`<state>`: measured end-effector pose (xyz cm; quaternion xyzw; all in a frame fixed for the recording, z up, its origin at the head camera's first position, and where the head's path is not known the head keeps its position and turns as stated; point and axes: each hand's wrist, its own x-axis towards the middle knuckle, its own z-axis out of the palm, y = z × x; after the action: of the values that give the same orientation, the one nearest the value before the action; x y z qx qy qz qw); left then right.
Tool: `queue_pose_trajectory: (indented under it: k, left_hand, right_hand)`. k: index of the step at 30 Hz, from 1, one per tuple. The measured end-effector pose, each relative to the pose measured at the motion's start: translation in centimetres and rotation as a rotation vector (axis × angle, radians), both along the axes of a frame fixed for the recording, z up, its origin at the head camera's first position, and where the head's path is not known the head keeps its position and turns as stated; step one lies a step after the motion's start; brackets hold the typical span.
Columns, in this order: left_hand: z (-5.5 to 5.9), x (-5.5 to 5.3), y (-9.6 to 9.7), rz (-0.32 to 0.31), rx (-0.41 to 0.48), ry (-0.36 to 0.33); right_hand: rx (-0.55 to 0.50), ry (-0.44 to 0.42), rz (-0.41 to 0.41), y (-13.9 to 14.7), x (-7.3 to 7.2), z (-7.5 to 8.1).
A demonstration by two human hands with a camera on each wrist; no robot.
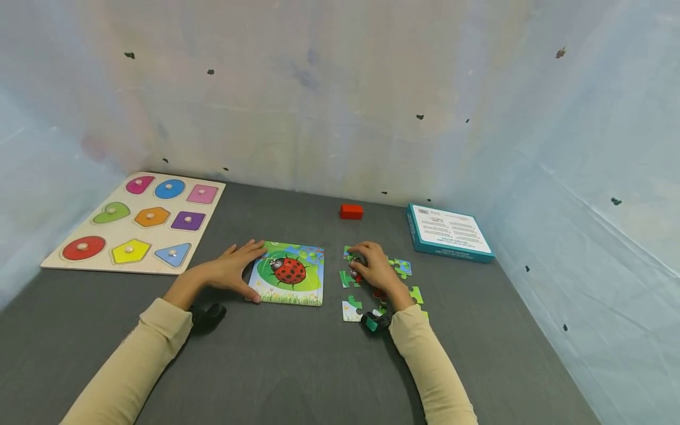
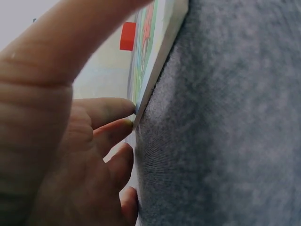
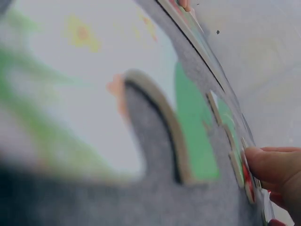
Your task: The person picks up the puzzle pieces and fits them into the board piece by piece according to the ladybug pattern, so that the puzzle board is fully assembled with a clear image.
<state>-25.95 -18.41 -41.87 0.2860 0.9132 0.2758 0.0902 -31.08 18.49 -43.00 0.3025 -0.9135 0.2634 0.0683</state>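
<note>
A square ladybug picture puzzle (image 1: 303,289) lies flat on the dark table, left of the loose pieces. My left hand (image 1: 231,270) spreads around its left side, thumb at the near corner and fingertips at the far one. In the left wrist view, straight fingertips (image 2: 124,107) touch the board's edge. Over the loose jigsaw pieces, my right hand (image 1: 376,268) pinches a puzzle piece between thumb and fingers, mostly hidden by the hand. A green piece (image 1: 347,280) lies beside the thumb. Nearer me is a white-and-green corner piece (image 1: 350,311), large and blurred in the right wrist view.
A wooden shape board (image 1: 119,227) with knobbed coloured shapes lies at the left. Behind the pieces sits a red block (image 1: 351,211). A teal box (image 1: 451,233) with a white label rests at the back right. Pale sheeting (image 1: 319,118) hangs along the back and sides.
</note>
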Motion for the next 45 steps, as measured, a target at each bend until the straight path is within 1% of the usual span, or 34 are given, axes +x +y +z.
queue_pose_trajectory:
  k: [4, 7, 10, 14, 17, 20, 23, 27, 31, 34, 39, 43, 45]
  left_hand:
    - [0.1, -0.1, 0.1, -0.013, 0.004, -0.004]
    - [0.1, -0.1, 0.0, -0.007, -0.018, 0.001]
    - [0.2, -0.1, -0.2, 0.003, -0.025, -0.005]
    - [0.2, -0.1, 0.0, -0.002, -0.019, -0.011]
    - [0.4, -0.1, 0.1, -0.006, -0.024, -0.013]
    - [0.4, -0.1, 0.1, -0.008, -0.031, -0.011]
    - [0.4, -0.1, 0.1, -0.005, -0.038, -0.006]
    - [0.4, 0.0, 0.1, -0.001, -0.035, -0.003]
    - [0.4, 0.2, 0.0, 0.007, -0.03, -0.009]
    - [0.2, 0.3, -0.1, 0.01, -0.032, -0.013]
    - [0.3, 0.4, -0.1, 0.008, -0.028, -0.015]
    - [0.3, 0.3, 0.0, 0.004, -0.021, -0.013]
    - [0.2, 0.3, 0.0, 0.003, -0.024, -0.013]
  right_hand:
    - [0.023, -0.027, -0.034, -0.4, 0.1, 0.4]
    - [0.014, -0.045, -0.021, -1.2, 0.1, 1.2]
    - [-0.019, -0.053, 0.02, -2.5, 0.4, 2.3]
    - [-0.048, -0.033, 0.09, -4.5, 1.1, 3.9]
    - [-0.047, -0.017, 0.12, -6.3, 1.4, 4.6]
    - [-0.038, -0.01, 0.141, -8.2, 1.6, 4.9]
    - [-0.018, -0.018, 0.155, -9.9, 1.8, 4.7]
    - [0.003, -0.032, 0.162, -11.9, 1.9, 4.1]
    - [0.033, -0.042, 0.154, -13.6, 2.0, 3.2]
    - [0.076, -0.04, 0.134, -14.5, 2.0, 2.6]
    - [0.13, -0.002, 0.102, -15.7, 2.2, 1.8]
    - [0.167, 0.059, 0.079, -16.2, 2.1, 1.2]
    - [0.174, 0.074, 0.063, -16.4, 2.1, 0.9]
